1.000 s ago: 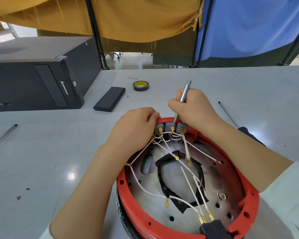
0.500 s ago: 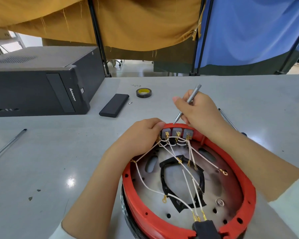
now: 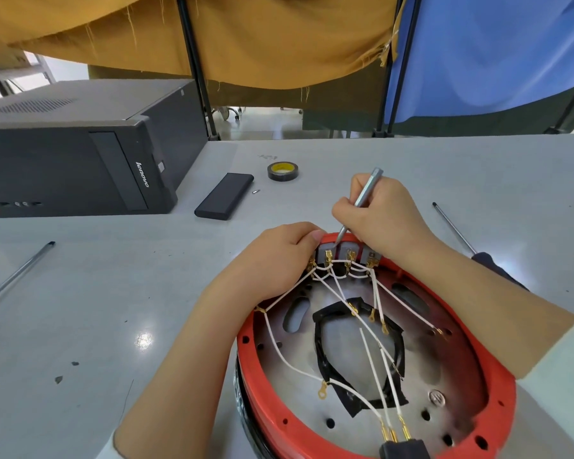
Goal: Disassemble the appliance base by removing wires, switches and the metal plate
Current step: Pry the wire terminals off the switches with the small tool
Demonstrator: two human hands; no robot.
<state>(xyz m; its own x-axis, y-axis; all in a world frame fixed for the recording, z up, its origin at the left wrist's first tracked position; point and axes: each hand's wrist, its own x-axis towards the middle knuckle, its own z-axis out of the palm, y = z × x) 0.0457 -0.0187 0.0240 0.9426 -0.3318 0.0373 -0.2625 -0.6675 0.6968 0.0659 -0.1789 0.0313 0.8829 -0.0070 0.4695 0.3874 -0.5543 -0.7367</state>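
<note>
Now the tip of the slim metal tool [image 3: 362, 197] sits down at the left end of the switch row [image 3: 345, 253], where half a second ago it was raised above the rim; the right hand [image 3: 378, 217] grips it pen-style, fingers curled round the shaft. The left hand [image 3: 275, 260] has stayed on the far-left rim of the red appliance base [image 3: 497, 385], fingers curled over the edge beside the switches. White wires [image 3: 295, 362] fan from the switches across the metal plate [image 3: 279, 392] to a black plug [image 3: 405, 448] at the near rim. The base stands at the near right of the grey table [image 3: 96, 309]. Open surface lies left, up to a loose rod [image 3: 17, 273]. A screwdriver [image 3: 458, 233] lies right. Behind: computer tower [image 3: 80, 154], black case [image 3: 224, 200], tape roll [image 3: 282, 170], ochre and blue curtains.
</note>
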